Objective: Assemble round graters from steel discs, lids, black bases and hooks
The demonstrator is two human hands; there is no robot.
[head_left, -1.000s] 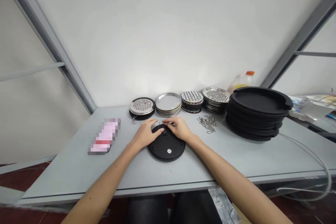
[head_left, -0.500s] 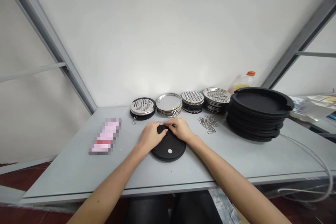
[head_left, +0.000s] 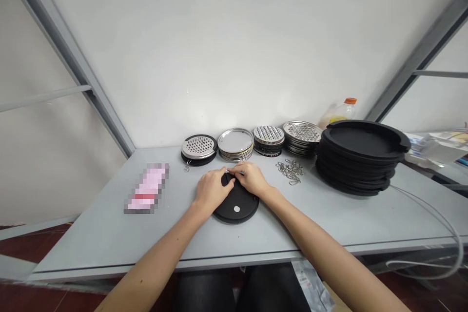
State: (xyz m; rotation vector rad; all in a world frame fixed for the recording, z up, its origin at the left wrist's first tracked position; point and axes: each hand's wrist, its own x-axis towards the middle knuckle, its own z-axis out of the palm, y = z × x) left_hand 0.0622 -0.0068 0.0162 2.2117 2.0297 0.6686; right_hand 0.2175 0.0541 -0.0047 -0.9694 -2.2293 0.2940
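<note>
A black round grater base [head_left: 237,200] lies flat on the table in front of me, a white round spot near its close edge. Both hands meet at its far edge around a small silvery wire clip [head_left: 227,171], mostly hidden by the fingertips. My left hand [head_left: 212,187] is closed at the clip, its thumb bent over the base. From the other side my right hand [head_left: 250,178] pinches the clip, thumb and forefinger together. A loose pile of similar wire clips [head_left: 290,170] lies to the right.
Along the wall stand a grater on a black base [head_left: 199,147], stacked metal discs [head_left: 236,141], and two stacks of grater plates [head_left: 268,135] [head_left: 302,132]. A tall stack of black bases [head_left: 358,161], a bottle [head_left: 345,109] and a blurred pink object [head_left: 148,187] stand around.
My left hand has turned slightly and shifted a little to the right over the base, its fingertips closer to the right hand's. The right hand stays nearly in place.
</note>
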